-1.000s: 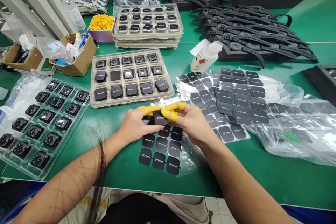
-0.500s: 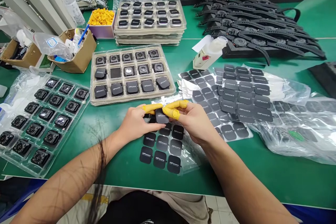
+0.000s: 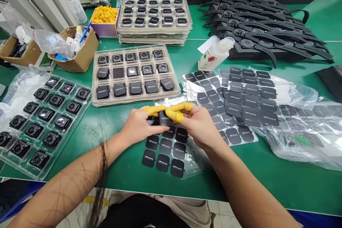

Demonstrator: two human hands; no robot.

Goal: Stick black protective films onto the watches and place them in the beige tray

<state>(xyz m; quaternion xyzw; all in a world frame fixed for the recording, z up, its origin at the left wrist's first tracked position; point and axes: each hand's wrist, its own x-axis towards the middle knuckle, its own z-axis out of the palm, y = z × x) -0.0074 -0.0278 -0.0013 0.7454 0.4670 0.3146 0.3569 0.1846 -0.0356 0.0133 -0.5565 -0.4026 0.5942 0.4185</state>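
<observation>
Both my hands meet over the table's front, with yellow finger cots on the fingertips. My left hand (image 3: 137,123) grips a black square smartwatch body (image 3: 165,118) whose face carries a "HiFuture" film. The thumb is below it and the fingers behind. Thumb and fingers of my right hand (image 3: 197,124) pinch its upper right edge; whether they hold the film or the body is hidden. Beneath lies a clear sheet of black "HiFuture" films (image 3: 162,162). Beyond stands a beige tray (image 3: 133,100) of watch bodies, several covered with films, one pocket vacant.
A clear tray (image 3: 73,119) of watch bodies lies left. Stacked trays (image 3: 155,39), a box of yellow finger cots (image 3: 104,15), a cardboard box (image 3: 82,57) and a white bottle (image 3: 215,55) stand behind. More film sheets (image 3: 251,101) and strapped watches (image 3: 267,32) are right.
The view has shifted slightly. My hands keep almost the same grip on the smartwatch body. A yellow-tipped hand at the far top edge has gone from sight.
</observation>
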